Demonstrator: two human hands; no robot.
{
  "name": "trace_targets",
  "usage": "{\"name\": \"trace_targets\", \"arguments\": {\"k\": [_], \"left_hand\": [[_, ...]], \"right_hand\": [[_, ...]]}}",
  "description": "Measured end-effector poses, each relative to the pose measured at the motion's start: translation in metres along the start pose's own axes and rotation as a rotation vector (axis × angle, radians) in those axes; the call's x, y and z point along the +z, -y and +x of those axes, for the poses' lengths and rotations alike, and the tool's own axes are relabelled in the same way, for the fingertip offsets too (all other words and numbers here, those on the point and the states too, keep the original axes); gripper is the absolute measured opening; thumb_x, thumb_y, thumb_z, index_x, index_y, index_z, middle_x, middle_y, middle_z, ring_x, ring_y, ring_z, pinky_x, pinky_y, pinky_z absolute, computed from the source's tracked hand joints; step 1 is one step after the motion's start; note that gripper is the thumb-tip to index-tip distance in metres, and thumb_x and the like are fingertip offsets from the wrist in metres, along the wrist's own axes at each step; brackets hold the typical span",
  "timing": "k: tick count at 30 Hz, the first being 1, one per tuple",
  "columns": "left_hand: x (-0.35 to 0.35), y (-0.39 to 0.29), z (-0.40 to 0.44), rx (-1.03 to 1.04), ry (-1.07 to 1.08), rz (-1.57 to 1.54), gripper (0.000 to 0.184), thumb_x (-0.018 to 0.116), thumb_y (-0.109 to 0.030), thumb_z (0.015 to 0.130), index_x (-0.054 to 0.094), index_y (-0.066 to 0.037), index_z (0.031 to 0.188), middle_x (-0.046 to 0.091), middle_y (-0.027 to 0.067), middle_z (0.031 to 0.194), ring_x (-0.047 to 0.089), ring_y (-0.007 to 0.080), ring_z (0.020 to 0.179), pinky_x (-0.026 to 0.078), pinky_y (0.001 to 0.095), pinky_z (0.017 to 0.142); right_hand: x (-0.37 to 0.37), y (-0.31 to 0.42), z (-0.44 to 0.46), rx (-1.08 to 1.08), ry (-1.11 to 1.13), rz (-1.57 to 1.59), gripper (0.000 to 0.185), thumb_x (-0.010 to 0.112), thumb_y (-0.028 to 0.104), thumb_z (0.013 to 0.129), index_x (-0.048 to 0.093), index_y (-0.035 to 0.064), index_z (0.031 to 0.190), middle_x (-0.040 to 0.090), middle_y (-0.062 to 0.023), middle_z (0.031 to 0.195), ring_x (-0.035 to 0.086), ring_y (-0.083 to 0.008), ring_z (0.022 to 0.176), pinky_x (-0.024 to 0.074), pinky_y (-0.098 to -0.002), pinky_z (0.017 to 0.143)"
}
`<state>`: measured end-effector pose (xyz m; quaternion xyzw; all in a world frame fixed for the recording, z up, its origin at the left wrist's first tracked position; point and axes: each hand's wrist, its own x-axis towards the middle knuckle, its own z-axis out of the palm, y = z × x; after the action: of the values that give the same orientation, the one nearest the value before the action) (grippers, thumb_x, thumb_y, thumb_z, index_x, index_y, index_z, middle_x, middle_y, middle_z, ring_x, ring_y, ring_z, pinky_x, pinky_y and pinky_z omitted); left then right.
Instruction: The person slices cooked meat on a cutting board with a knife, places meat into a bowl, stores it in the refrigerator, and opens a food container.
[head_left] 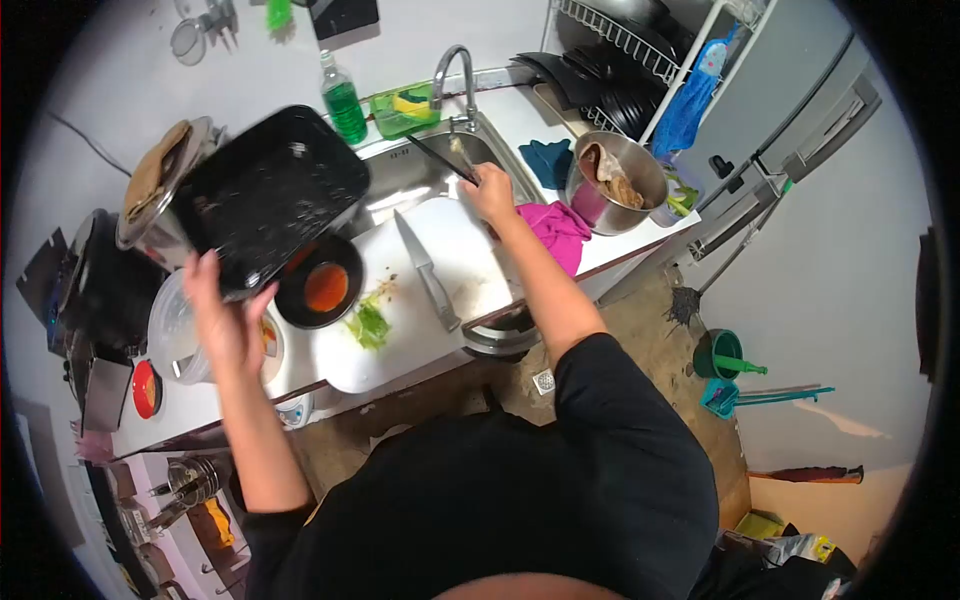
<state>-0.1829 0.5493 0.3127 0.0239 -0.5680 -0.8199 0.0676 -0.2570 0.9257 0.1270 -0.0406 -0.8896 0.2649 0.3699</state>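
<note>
My left hand [228, 318] grips the near edge of a black rectangular baking pan [275, 185], which is raised and tilted at the left of the sink [400, 180]. Wet-looking streaks and small bits mark its inside. Over the sink's right side, my right hand [490, 192] is closed on a thin black utensil [440, 158]; its kind is unclear. A white cutting board [385, 340] lies below, with a knife [425, 270] and some leafy greens [368, 325] on it. Beside the board, a black bowl [325, 290] holds reddish-orange liquid.
A faucet [458, 75] rises behind the sink, near a bottle of green liquid [343, 100]. To the right are a pink cloth [552, 235], a steel pot [640, 180] and a dish rack [620, 45]. A clear plastic tub [175, 325] and red dish [147, 388] stand left.
</note>
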Motion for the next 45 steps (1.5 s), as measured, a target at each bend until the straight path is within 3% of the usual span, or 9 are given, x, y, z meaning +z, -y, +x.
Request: {"name": "trace_targets", "arguments": {"k": [5, 6, 13, 18, 21, 23, 27, 35, 45], "left_hand": [[0.110, 0.135, 0.079, -0.305, 0.115, 0.002, 0.066, 0.058, -0.033, 0.085, 0.021, -0.011, 0.135, 0.025, 0.0155, 0.139, 0.039, 0.0328, 0.118, 0.055, 0.0490, 0.072], [0.139, 0.158, 0.086, -0.367, -0.014, 0.014, 0.042, 0.055, -0.029, 0.086, 0.043, -0.007, 0.120, 0.045, 0.0132, 0.121, 0.047, 0.0305, 0.112, 0.054, 0.0511, 0.074], [0.232, 0.311, 0.105, -0.464, -0.202, 0.281, 0.079, 0.058, -0.046, 0.085, 0.012, -0.004, 0.133, 0.040, 0.0228, 0.126, 0.048, 0.0332, 0.108, 0.051, 0.0479, 0.072], [0.161, 0.217, 0.014, -0.031, 0.641, 0.136, 0.023, 0.056, -0.026, 0.087, 0.060, -0.004, 0.094, 0.059, 0.0044, 0.091, 0.053, 0.0089, 0.082, 0.044, 0.0263, 0.069], [0.080, 0.103, -0.049, 0.015, 0.445, 0.462, 0.013, 0.065, -0.014, 0.081, 0.065, -0.002, 0.078, 0.062, 0.0030, 0.068, 0.059, 0.0078, 0.060, 0.045, 0.0235, 0.051], [0.002, 0.084, -0.048, 0.761, 0.002, 0.495, 0.003, 0.065, -0.006, 0.079, 0.063, -0.003, 0.077, 0.059, 0.0022, 0.067, 0.056, 0.0093, 0.061, 0.045, 0.0225, 0.056], [-0.152, 0.028, -0.017, 0.317, -0.748, 0.459, 0.035, 0.065, -0.028, 0.083, 0.048, -0.007, 0.106, 0.049, 0.0006, 0.089, 0.049, 0.0101, 0.074, 0.046, 0.0253, 0.058], [-0.242, -0.005, 0.058, -0.266, -0.274, 0.189, 0.027, 0.068, -0.027, 0.077, 0.058, -0.007, 0.094, 0.054, 0.0029, 0.075, 0.053, 0.0110, 0.056, 0.051, 0.0175, 0.051], [-0.271, -0.122, 0.029, 0.010, -0.132, 0.000, 0.026, 0.062, -0.022, 0.080, 0.058, -0.007, 0.100, 0.063, 0.0094, 0.102, 0.065, 0.0241, 0.083, 0.058, 0.0338, 0.062]], "right_hand": [[-0.046, 0.008, -0.026, 0.342, -0.240, 0.247, 0.023, 0.071, 0.020, 0.074, 0.066, 0.0001, 0.086, 0.064, -0.0157, 0.079, 0.063, -0.0317, 0.072, 0.0488, -0.0374, 0.069], [-0.058, 0.012, -0.040, 0.410, -0.247, 0.360, 0.024, 0.071, 0.020, 0.075, 0.066, -0.0003, 0.086, 0.065, -0.0150, 0.079, 0.064, -0.0281, 0.072, 0.0491, -0.0349, 0.069], [-0.121, 0.010, -0.149, 0.759, -0.108, 0.459, 0.020, 0.069, 0.015, 0.081, 0.066, -0.0026, 0.089, 0.066, -0.0047, 0.078, 0.057, -0.0102, 0.073, 0.0469, -0.0272, 0.068], [-0.119, 0.008, -0.182, 0.775, -0.113, 0.549, 0.014, 0.065, 0.012, 0.084, 0.065, -0.0025, 0.085, 0.060, -0.0014, 0.070, 0.051, -0.0083, 0.063, 0.0424, -0.0241, 0.058], [-0.126, 0.043, -0.170, 0.748, -0.033, 0.672, 0.012, 0.065, 0.012, 0.084, 0.064, -0.0002, 0.083, 0.050, 0.0043, 0.057, 0.039, -0.0027, 0.046, 0.0262, -0.0201, 0.041], [-0.129, 0.048, -0.162, 0.817, 0.051, 0.669, 0.012, 0.065, 0.011, 0.084, 0.063, -0.0009, 0.084, 0.052, 0.0035, 0.061, 0.043, -0.0042, 0.052, 0.0327, -0.0207, 0.046], [-0.119, 0.034, -0.146, 0.688, 0.107, 0.578, 0.015, 0.065, 0.012, 0.084, 0.062, -0.0026, 0.084, 0.056, 0.0025, 0.071, 0.049, -0.0065, 0.066, 0.0401, -0.0218, 0.061], [-0.127, 0.101, -0.141, 0.617, 0.384, 0.286, 0.024, 0.066, 0.017, 0.081, 0.064, -0.0020, 0.096, 0.060, -0.0009, 0.071, 0.053, -0.0073, 0.066, 0.0430, -0.0234, 0.062], [-0.139, 0.140, -0.195, 0.686, 0.499, 0.391, 0.025, 0.067, 0.021, 0.082, 0.063, 0.0001, 0.094, 0.053, 0.0015, 0.065, 0.044, -0.0055, 0.060, 0.0373, -0.0232, 0.054]]}}
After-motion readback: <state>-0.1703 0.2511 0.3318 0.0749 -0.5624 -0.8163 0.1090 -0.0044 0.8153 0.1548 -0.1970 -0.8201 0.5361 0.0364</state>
